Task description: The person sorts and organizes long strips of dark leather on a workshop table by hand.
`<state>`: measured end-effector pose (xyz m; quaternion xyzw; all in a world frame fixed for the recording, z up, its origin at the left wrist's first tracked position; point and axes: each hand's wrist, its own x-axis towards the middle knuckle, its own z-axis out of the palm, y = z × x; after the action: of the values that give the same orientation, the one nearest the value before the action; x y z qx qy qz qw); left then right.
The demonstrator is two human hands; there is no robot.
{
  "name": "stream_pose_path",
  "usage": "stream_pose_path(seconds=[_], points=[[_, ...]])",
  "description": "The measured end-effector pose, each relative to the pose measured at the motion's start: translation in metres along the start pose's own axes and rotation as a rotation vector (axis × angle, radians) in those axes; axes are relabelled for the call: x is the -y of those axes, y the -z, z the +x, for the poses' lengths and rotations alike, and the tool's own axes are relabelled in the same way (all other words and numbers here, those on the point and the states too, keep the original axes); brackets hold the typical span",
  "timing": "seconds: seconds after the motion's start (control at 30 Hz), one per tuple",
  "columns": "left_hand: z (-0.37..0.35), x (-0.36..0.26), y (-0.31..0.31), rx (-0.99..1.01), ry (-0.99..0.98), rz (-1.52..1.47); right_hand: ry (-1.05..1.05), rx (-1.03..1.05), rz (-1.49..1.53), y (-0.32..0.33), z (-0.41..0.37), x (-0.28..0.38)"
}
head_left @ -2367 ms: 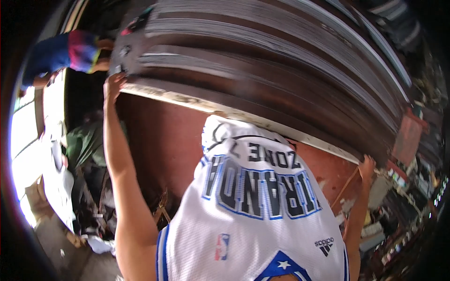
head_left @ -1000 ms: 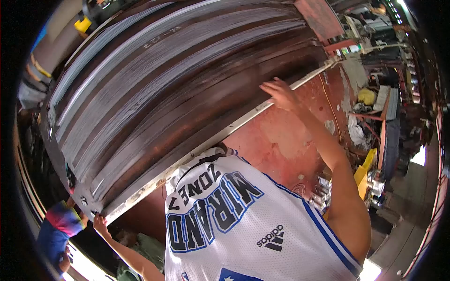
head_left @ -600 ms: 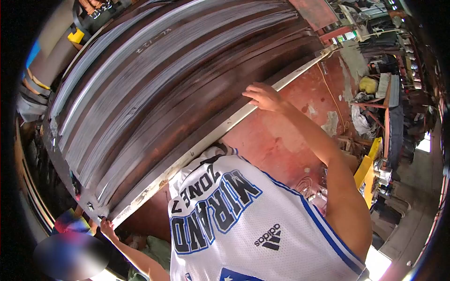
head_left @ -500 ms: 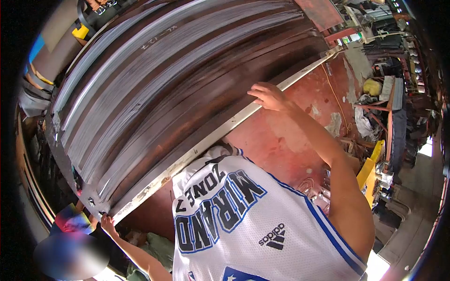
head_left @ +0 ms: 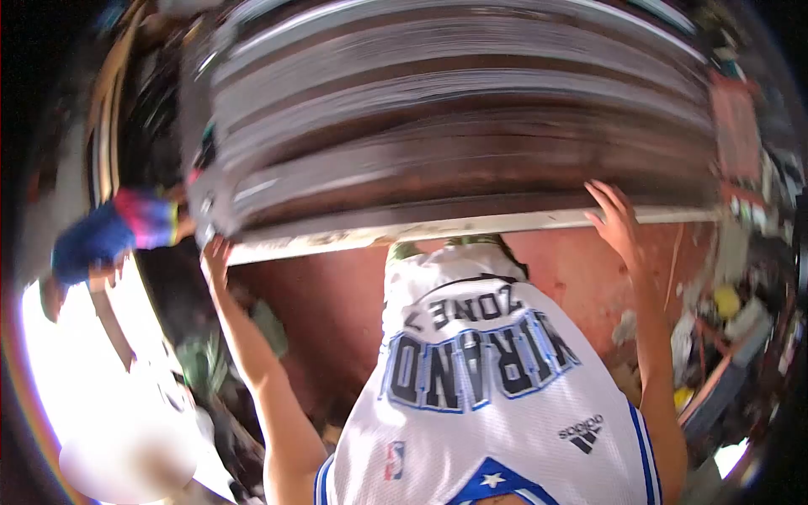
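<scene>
landmark: the pale rim (head_left: pixel 324 241) of the table (head_left: pixel 547 220), long, straight and stained with darker marks.
sheet's place: the brown sheet (head_left: pixel 471 156) lies just beyond the pale rim, spreading broadly away; one layer or several, we cannot tell.
left grip: our left hand (head_left: pixel 216 252) bends its fingers at the rim's left end; blur keeps us from telling whether they pinch anything or merely rest.
right grip: our right hand (head_left: pixel 614 215) is released, fingers spread above the rim's right part; contact is unclear.
handling: we judge the sheet pliable, fairly heavy for its spread, perhaps slick where it shines, hardly fragile.
hold: we would take the border nearest the rim, hands well apart, against sagging.
texture: grey bands (head_left: pixel 463 80), streaky, run roughly along the rim; the brown between looks smoother.
around: a reddish surface (head_left: pixel 564 261) shows below the rim; a co-worker (head_left: pixel 101 240) bends past its left end.
</scene>
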<state>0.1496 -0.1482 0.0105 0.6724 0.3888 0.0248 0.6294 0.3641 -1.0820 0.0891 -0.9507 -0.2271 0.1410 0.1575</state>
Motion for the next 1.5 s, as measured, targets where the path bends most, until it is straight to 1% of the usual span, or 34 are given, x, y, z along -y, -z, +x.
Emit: stream_pose_path(seconds=[0.03,0.07,0.1,0.13,0.17,0.23,0.3,0.33,0.37,0.43,0.53,0.6,0.63,0.7,0.73,0.8,0.83,0.9,0.93,0.97,1.03,1.1,1.17,1.2,1.23,1.3,1.33,1.37,1.4,1.47,1.5], points=[[0.022,0.027,0.027,0.166,-0.110,0.182,0.039,-0.038,0.000,-0.001,0.001,0.013],[-0.013,-0.011,-0.031,-0.104,-0.004,0.042,0.052,-0.035,0.079,-0.006,0.008,0.030],[-0.033,-0.043,-0.066,-0.143,0.003,0.483,0.055,-0.033,0.149,-0.009,0.016,0.045],[-0.052,-0.063,-0.091,-0.171,-0.051,0.582,0.083,-0.041,0.176,-0.008,0.025,0.068],[-0.057,-0.067,-0.099,-0.178,-0.087,0.562,0.131,-0.046,0.127,-0.012,0.031,0.084],[-0.062,-0.064,-0.108,-0.162,-0.116,0.523,0.190,-0.050,0.120,-0.019,0.046,0.113],[-0.073,-0.061,-0.130,-0.138,-0.169,0.434,0.229,-0.040,0.135,-0.029,0.050,0.123],[-0.085,-0.066,-0.151,-0.168,-0.131,0.388,0.229,-0.013,0.118,-0.028,0.053,0.123],[-0.097,-0.073,-0.166,-0.148,-0.200,0.353,0.236,0.017,0.101,-0.026,0.055,0.125],[-0.114,-0.073,-0.196,-0.180,-0.185,0.315,0.219,0.045,0.075,-0.018,0.050,0.119],[-0.136,-0.075,-0.236,-0.240,-0.146,0.147,0.187,0.052,-0.006,-0.005,0.040,0.098],[-0.150,-0.077,-0.259,-0.263,-0.134,0.137,0.156,0.053,-0.017,0.001,0.031,0.081],[-0.154,-0.078,-0.268,-0.271,-0.147,0.136,0.115,0.065,-0.026,0.003,0.027,0.074],[-0.164,-0.084,-0.283,-0.257,-0.099,-0.024,0.057,0.109,-0.038,0.011,0.025,0.067],[-0.168,-0.075,-0.297,-0.256,-0.116,-0.028,0.052,0.113,-0.040,0.010,0.024,0.067],[-0.178,-0.080,-0.304,-0.246,-0.100,-0.060,0.067,0.086,-0.073,0.023,0.033,0.098],[-0.183,-0.081,-0.307,-0.251,-0.089,-0.087,0.064,0.090,-0.080,0.018,0.037,0.112],[-0.187,-0.084,-0.307,-0.274,-0.076,-0.090,0.155,0.037,0.058,0.009,0.056,0.153],[-0.188,-0.086,-0.307,-0.299,-0.075,-0.084,0.214,0.034,0.073,0.002,0.066,0.174],[-0.192,-0.083,-0.320,-0.297,-0.070,-0.083,0.273,0.028,0.094,-0.009,0.070,0.180],[-0.196,-0.084,-0.324,-0.295,-0.064,-0.111,0.380,-0.004,0.047,-0.023,0.082,0.205],[-0.195,-0.079,-0.328,-0.294,-0.066,-0.097,0.405,0.003,0.043,-0.032,0.085,0.210],[-0.196,-0.085,-0.330,-0.300,-0.070,0.010,0.382,0.007,0.085,-0.040,0.084,0.204],[-0.194,-0.085,-0.329,-0.305,-0.107,0.090,0.388,0.017,0.080,-0.039,0.084,0.204],[-0.193,-0.086,-0.328,-0.309,-0.098,0.085,0.387,0.009,0.089,-0.038,0.084,0.204],[-0.194,-0.088,-0.332,-0.321,-0.202,0.287,0.387,0.009,0.095,-0.035,0.081,0.201],[-0.193,-0.088,-0.329,-0.286,-0.163,0.295,0.387,0.000,0.095,-0.032,0.083,0.205],[-0.190,-0.083,-0.327,-0.284,-0.221,0.301,0.387,-0.008,0.096,-0.030,0.084,0.210],[-0.189,-0.085,-0.326,-0.253,-0.202,0.335,0.401,-0.018,0.117,-0.029,0.087,0.217],[-0.188,-0.096,-0.321,-0.180,-0.185,0.391,0.472,-0.046,0.150,-0.032,0.100,0.237],[-0.185,-0.098,-0.319,-0.165,-0.210,0.415,0.515,-0.059,0.180,-0.037,0.108,0.249]])
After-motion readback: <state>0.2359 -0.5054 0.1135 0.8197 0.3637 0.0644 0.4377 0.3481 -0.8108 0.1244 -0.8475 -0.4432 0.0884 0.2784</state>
